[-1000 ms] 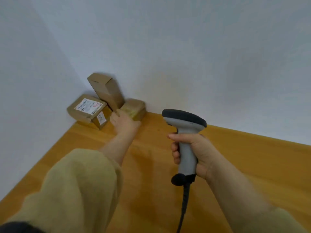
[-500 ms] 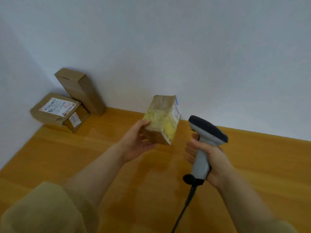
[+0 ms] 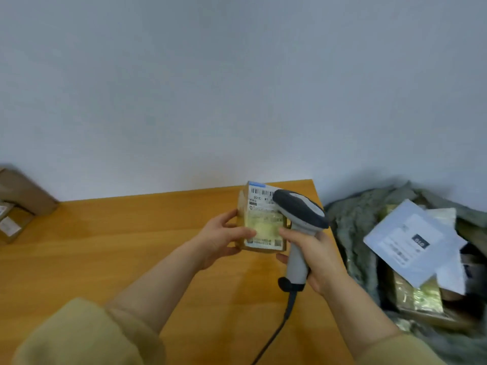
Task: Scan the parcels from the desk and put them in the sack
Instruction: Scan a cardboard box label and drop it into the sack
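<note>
The parcel (image 3: 264, 229), a small brown cardboard box wrapped in yellowish tape, is held up above the desk (image 3: 126, 248) between the two hands, its white shipping label (image 3: 259, 198) facing the camera with the barcode at the top. The left hand (image 3: 219, 240) grips it from the left side, thumb across the front face and fingers curled round the back edge. The right hand (image 3: 316, 256) is clenched round the handle of a grey barcode scanner (image 3: 300, 210). The scanner's dark head sits just in front of the parcel's upper right corner and covers part of the label. Whether the head touches the box cannot be told. A black cable (image 3: 274, 335) runs from the base of the scanner handle down below the right hand and out of the bottom edge of the view.

To the right of the right hand, beyond the edge of the desk, lies the open grey-green sack (image 3: 347, 227). Inside it are a white mailer (image 3: 405, 241) with a printed label and other taped packages (image 3: 416, 296), partly blurred. Far to the left of the left hand, more cardboard boxes (image 3: 21, 196) sit on the desk against the pale wall (image 3: 237, 88), cut off by the edge of the view. Both forearms come out of beige sleeves (image 3: 79, 335).
</note>
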A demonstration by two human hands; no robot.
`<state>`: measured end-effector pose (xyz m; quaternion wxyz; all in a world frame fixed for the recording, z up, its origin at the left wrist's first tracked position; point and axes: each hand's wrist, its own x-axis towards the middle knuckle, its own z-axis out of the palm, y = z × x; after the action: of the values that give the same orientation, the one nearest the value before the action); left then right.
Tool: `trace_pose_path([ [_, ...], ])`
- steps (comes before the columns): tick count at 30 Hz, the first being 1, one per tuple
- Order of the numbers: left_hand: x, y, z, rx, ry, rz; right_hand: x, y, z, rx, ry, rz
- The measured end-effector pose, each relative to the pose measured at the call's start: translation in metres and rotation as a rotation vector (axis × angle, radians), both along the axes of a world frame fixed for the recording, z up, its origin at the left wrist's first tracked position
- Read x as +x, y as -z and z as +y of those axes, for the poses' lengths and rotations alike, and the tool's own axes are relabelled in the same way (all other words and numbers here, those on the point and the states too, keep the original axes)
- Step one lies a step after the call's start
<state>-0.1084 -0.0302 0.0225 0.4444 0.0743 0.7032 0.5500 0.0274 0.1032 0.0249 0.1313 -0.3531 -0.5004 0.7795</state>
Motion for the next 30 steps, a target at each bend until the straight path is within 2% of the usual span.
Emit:
trace_pose_path([
  [2, 0.018, -0.003, 0.032, -0.019, -0.015, 0.056, 0.032, -0.008, 0.023, 0.078, 0.018, -0.017],
  [8, 0.060, -0.001, 0.111, -0.012, 0.065, 0.159, 0.102, -0.018, 0.068, 0.061, 0.046, -0.008],
  [23, 0.118, 0.026, 0.213, -0.084, 0.275, 0.158, 0.171, -0.006, 0.126, -0.036, 0.302, 0.017],
  [26, 0.138, 0.034, 0.242, -0.117, 0.377, 0.207, 0.187, 0.003, 0.137, -0.074, 0.437, 0.019],
  [30, 0.184, 0.047, 0.299, -0.200, 0.554, 0.450, 0.224, 0.031, 0.161, -0.178, 0.709, -0.053],
])
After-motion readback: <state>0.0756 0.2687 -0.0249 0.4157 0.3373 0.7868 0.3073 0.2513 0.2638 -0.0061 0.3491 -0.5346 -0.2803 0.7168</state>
